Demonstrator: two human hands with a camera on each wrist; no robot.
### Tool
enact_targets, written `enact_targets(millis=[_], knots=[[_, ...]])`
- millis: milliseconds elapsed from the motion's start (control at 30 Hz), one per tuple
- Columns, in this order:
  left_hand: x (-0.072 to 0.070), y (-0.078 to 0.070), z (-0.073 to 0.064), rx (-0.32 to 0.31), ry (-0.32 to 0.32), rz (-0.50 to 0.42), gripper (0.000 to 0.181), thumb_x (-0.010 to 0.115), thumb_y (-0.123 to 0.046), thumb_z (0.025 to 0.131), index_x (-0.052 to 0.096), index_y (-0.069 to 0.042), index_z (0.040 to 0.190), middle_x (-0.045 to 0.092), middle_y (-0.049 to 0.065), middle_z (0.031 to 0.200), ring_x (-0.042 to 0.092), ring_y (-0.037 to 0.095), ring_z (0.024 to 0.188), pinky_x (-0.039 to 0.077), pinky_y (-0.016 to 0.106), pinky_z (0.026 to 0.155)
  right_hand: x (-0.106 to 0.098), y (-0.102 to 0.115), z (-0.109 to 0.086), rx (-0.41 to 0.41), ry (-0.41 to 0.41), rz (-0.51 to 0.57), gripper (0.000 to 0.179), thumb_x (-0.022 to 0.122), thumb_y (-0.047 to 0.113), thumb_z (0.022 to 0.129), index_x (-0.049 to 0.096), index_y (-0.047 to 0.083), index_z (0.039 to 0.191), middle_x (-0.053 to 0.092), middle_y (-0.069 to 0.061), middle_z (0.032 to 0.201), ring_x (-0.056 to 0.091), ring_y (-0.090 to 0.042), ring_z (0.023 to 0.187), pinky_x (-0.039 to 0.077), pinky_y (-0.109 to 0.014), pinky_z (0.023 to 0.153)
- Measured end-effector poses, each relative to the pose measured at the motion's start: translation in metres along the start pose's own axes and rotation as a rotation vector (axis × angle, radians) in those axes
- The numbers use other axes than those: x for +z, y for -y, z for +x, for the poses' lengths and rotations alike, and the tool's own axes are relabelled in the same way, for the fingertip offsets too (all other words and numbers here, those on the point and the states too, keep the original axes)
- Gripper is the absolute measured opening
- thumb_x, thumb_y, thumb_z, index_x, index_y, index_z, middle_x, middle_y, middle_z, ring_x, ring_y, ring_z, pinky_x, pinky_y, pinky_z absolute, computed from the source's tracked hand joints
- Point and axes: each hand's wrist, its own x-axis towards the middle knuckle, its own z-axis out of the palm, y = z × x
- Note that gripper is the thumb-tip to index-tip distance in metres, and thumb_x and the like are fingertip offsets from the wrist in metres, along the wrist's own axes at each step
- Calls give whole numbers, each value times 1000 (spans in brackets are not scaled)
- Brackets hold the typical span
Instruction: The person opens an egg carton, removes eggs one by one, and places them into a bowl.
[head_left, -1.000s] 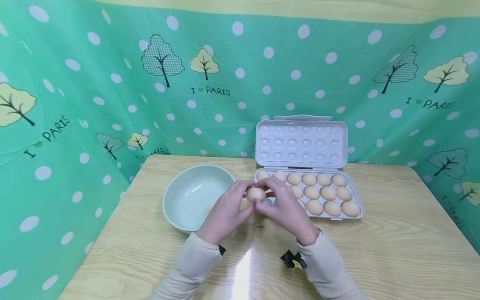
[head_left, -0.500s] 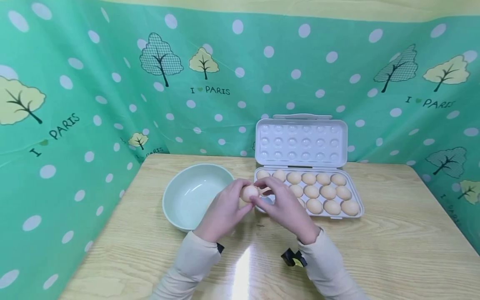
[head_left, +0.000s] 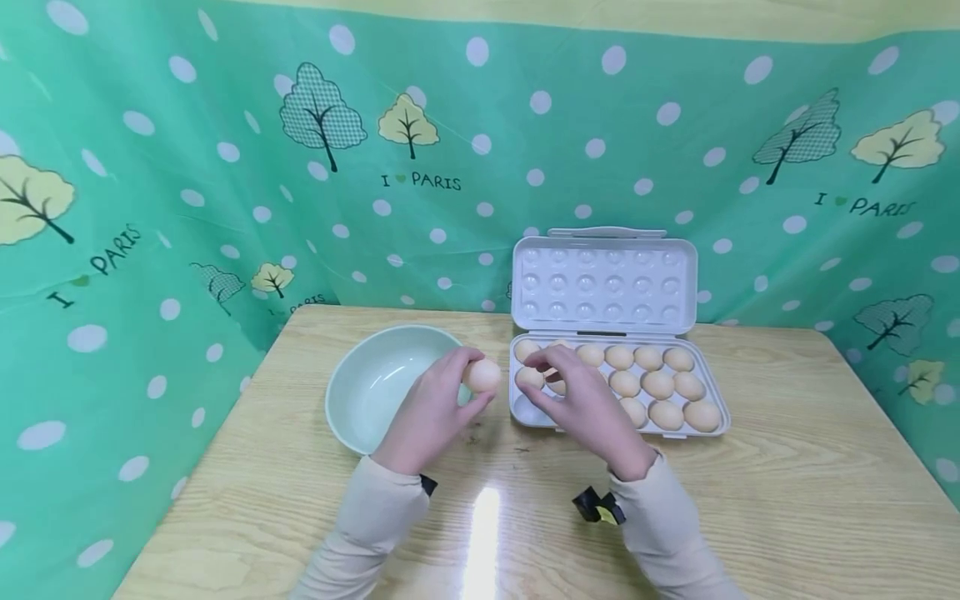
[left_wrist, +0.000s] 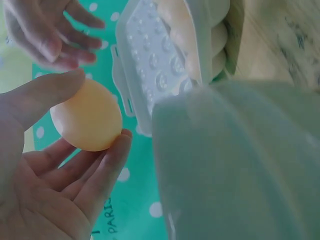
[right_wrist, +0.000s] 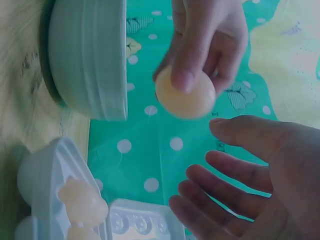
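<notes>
Left hand (head_left: 423, 408): holds one smooth, light-brown egg (head_left: 482, 377) between my thumb and fingers.
Held egg: up in the air, by the right edge of a round, pale-green bowl (head_left: 378, 387), on the side near the box.
Right hand (head_left: 585, 408): holds nothing. Its fingers are bent a bit, with gaps between them, over the left part of a long, pale-grey plastic egg box (head_left: 715, 393).
Egg box lid: a pale-grey plastic lid (head_left: 606, 287) with round bumps, standing up at the back.
Cups done: nearly all, I think. Light-brown eggs (head_left: 658, 384) sit there in rows.
Cups left: the near left cup (head_left: 531, 413) is bare, and one egg is out in my hand. My right hand hides a few cups, so I can't tell about those.
Bowl inside: my left hand covers some of it, so I can't tell if an egg is under there.
Left wrist view: shows my thumb on one side of the egg and my fingertips on the other, better than the head view.
Right wrist view: shows my bare right palm, a small gap to the egg, and the bowl's outside, which the head view mostly misses.
Head view: only this one shows the bare cup.
</notes>
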Motion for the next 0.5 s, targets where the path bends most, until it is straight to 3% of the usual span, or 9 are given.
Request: enact_targets(millis=[233, 500], knots=[[-9, 7, -1, -68, -17, 35, 40, 78, -17, 86, 62, -3, 121, 66, 10, 115, 64, 26, 109, 55, 40, 94, -15, -10, -2, 70, -9, -88, 27, 73, 15, 91, 66, 3, 113, 66, -11, 113, 62, -25, 105, 57, -39, 84], [-16, 17, -4, -134, -30, 71, 35, 78, -17, 86, 64, -5, 116, 65, 9, 113, 66, 26, 103, 56, 42, 89, -26, -26, -3, 131, 14, -144, 25, 71, 12, 91, 65, 0, 112, 67, -15, 112, 63, -30, 105, 57, -43, 87]])
